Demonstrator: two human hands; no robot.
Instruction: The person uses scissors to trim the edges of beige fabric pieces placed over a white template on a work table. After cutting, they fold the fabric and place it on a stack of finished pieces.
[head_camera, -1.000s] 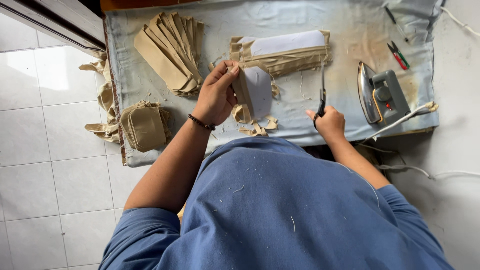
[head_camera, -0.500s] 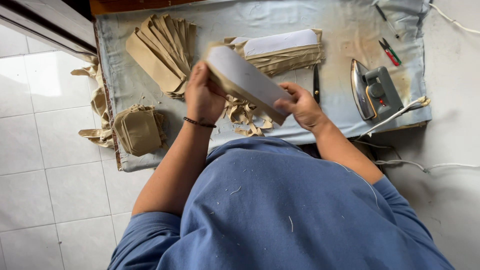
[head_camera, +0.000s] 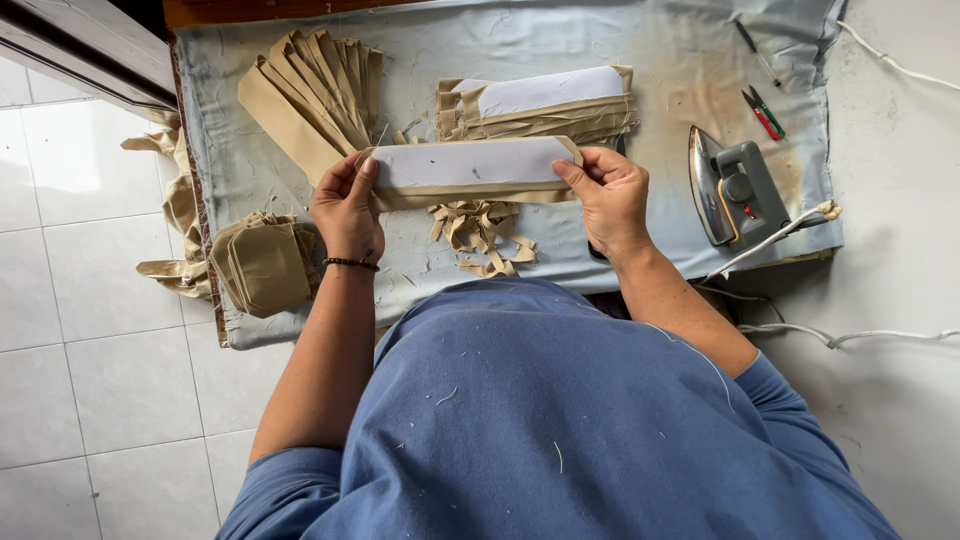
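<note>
I hold a long tan fabric strip with a white stiffener face (head_camera: 470, 165) level above the padded table. My left hand (head_camera: 345, 205) pinches its left end and my right hand (head_camera: 605, 195) pinches its right end. Just beyond it lies a stack of similar tan strips topped with white (head_camera: 540, 100). Under the held strip sits a heap of tan fabric trimmings (head_camera: 485, 232). The scissors are mostly hidden beneath my right hand.
A fan of long tan strips (head_camera: 315, 90) lies at the far left, and a pile of folded tan pieces (head_camera: 262, 262) at the near left. A grey electric iron (head_camera: 735, 190) rests on its side at the right, with thread snips (head_camera: 765, 112) beyond. The light-blue table cover (head_camera: 660, 40) spans the top.
My right hand put down the scissors and took the strip's right end. The strip went from bent in my left hand to flat and stretched between both hands.
</note>
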